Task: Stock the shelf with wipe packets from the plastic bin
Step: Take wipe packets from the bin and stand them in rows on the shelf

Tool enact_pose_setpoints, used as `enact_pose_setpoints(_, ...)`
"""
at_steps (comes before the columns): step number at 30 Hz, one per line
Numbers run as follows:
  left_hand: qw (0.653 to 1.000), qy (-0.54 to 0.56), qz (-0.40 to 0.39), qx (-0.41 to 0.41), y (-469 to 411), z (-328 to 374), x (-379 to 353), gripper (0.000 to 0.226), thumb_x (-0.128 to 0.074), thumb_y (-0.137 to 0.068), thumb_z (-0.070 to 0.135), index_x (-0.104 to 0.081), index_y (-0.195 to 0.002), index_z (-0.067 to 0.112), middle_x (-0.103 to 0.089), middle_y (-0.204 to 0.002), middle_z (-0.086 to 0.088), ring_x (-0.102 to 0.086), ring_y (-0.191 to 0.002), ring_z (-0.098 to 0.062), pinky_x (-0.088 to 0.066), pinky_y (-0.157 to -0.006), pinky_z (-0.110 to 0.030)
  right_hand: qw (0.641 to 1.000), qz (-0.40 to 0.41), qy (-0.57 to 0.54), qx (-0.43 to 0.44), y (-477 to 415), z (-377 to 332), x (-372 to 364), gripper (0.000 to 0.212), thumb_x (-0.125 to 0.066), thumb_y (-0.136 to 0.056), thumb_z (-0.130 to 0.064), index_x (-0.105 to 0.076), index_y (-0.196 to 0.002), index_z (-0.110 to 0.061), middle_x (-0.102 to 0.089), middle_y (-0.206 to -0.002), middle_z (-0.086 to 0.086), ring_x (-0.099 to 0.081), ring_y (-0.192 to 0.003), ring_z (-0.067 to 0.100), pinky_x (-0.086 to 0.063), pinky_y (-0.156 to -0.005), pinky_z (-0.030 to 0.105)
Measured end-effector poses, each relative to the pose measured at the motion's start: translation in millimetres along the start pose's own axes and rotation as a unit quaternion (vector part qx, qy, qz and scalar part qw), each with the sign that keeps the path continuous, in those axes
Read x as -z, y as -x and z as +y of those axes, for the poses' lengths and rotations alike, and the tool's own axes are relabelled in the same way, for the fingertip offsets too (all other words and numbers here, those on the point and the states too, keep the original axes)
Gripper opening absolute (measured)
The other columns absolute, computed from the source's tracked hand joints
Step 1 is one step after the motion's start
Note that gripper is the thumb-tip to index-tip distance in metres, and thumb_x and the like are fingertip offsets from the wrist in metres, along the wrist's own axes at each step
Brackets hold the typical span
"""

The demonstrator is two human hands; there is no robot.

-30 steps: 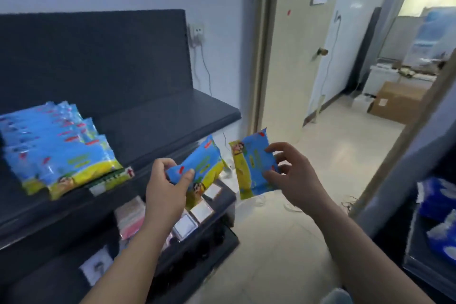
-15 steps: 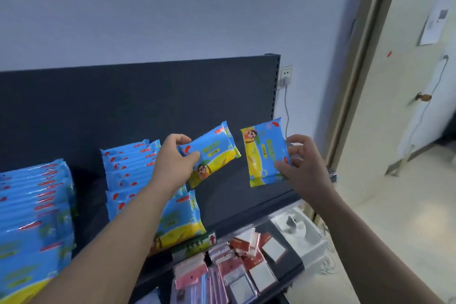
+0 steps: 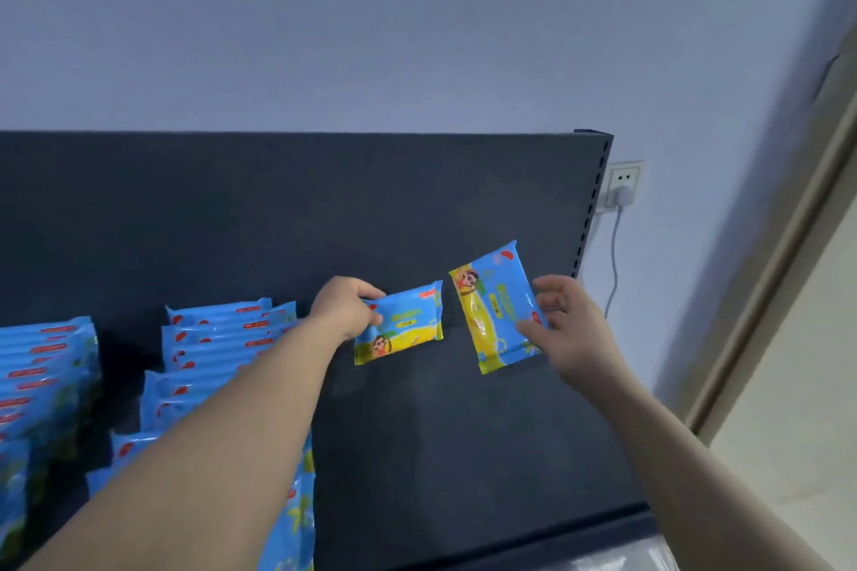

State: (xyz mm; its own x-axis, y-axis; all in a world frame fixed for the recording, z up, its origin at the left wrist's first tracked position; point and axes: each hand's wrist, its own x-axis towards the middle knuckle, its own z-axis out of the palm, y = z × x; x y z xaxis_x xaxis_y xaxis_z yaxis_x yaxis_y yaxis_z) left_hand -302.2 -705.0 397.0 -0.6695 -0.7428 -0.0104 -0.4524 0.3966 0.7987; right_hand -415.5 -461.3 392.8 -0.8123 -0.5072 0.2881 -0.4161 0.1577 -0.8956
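Checking in from the remote seat. My left hand (image 3: 345,308) is out in the middle of the frame, thumb and fingers pinching the left end of a flat blue-and-yellow plastic wipe packet (image 3: 403,322) with a little cartoon figure on it. That packet sits level, long side across, in front of the dark grey back panel (image 3: 324,209) of the shelf unit. Whether it actually touches the panel, I can't tell.

Just right of it, with a small gap between the two, my right hand (image 3: 563,325) grips a second blue-and-yellow wipe packet (image 3: 496,306) by its right edge, fingers curled round it. This one stands on end, top tipped a little to the left.

Both are held above the bare dark shelf board (image 3: 463,445) in the lower middle. In the lower left, rows of matching blue packets (image 3: 222,332) already stand packed together on it, with another block (image 3: 41,366) at the far left edge.

Right of the panel there's a white wall socket (image 3: 623,183) with a plug and cable hanging down.
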Motion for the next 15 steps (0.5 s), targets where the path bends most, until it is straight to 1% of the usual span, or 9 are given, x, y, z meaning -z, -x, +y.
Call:
enact_pose_setpoints(2,0.999,-0.038,0.017,0.004,-13,-1,-8,0.034,-0.068,-0.080,-0.003,-0.071,-0.107,0.018,-0.063,-0.107,0.001,-0.057,-0.090,-0.016,-0.047,-0.077,-0.027,1.000,-0.019,0.006,0.002,-17,9,3,0.037,-0.066,-0.081,-0.006,-0.052,-0.111,-0.023,-0.062,-0.099,-0.004,-0.067,-0.085,0.014,-0.049,-0.064,0.023)
enact_pose_setpoints(5,0.995,-0.078,0.065,0.018,-26,-8,-16,0.032,-0.071,-0.079,0.001,-0.069,-0.106,0.018,-0.062,-0.111,0.000,-0.056,-0.086,-0.015,-0.044,-0.065,-0.023,0.998,-0.057,0.023,0.013,-38,19,4,0.032,-0.066,-0.079,-0.003,-0.059,-0.100,-0.026,-0.067,-0.092,-0.007,-0.068,-0.082,0.011,-0.047,-0.061,0.017)
enact_pose_setpoints(6,0.992,-0.092,0.086,0.017,-28,-11,-18,0.030,-0.073,-0.078,0.003,-0.069,-0.104,0.017,-0.062,-0.111,-0.001,-0.057,-0.086,-0.016,-0.045,-0.065,-0.023,0.997,-0.069,0.030,0.018,-44,22,4,0.032,-0.067,-0.079,-0.002,-0.060,-0.096,-0.028,-0.068,-0.089,-0.008,-0.068,-0.080,0.011,-0.047,-0.061,0.017)
enact_pose_setpoints(8,0.986,-0.112,0.126,0.011,-32,-17,-20,0.028,-0.076,-0.075,0.007,-0.067,-0.100,0.016,-0.062,-0.110,-0.004,-0.057,-0.086,-0.017,-0.046,-0.071,-0.027,0.994,-0.091,0.045,0.027,-54,27,2,0.032,-0.067,-0.078,-0.001,-0.061,-0.091,-0.029,-0.069,-0.087,-0.006,-0.068,-0.079,0.010,-0.050,-0.062,0.019)
enact_pose_setpoints(10,0.980,-0.126,0.156,0.002,-32,-21,-21,0.029,-0.077,-0.074,0.011,-0.065,-0.101,0.015,-0.062,-0.107,-0.005,-0.058,-0.088,-0.018,-0.048,-0.074,-0.030,0.991,-0.114,0.061,0.039,-63,31,-1,0.033,-0.066,-0.077,-0.001,-0.061,-0.088,-0.031,-0.070,-0.087,-0.006,-0.067,-0.078,0.009,-0.052,-0.063,0.021)
enact_pose_setpoints(15,0.965,-0.182,0.186,-0.027,-28,-18,-26,0.034,-0.073,-0.079,0.016,-0.052,-0.107,0.013,-0.059,-0.105,-0.007,-0.059,-0.092,-0.024,-0.052,-0.079,-0.039,0.979,-0.157,0.103,0.073,-79,39,-13,0.035,-0.065,-0.078,-0.005,-0.060,-0.082,-0.039,-0.067,-0.093,-0.009,-0.065,-0.086,0.006,-0.053,-0.073,0.024)
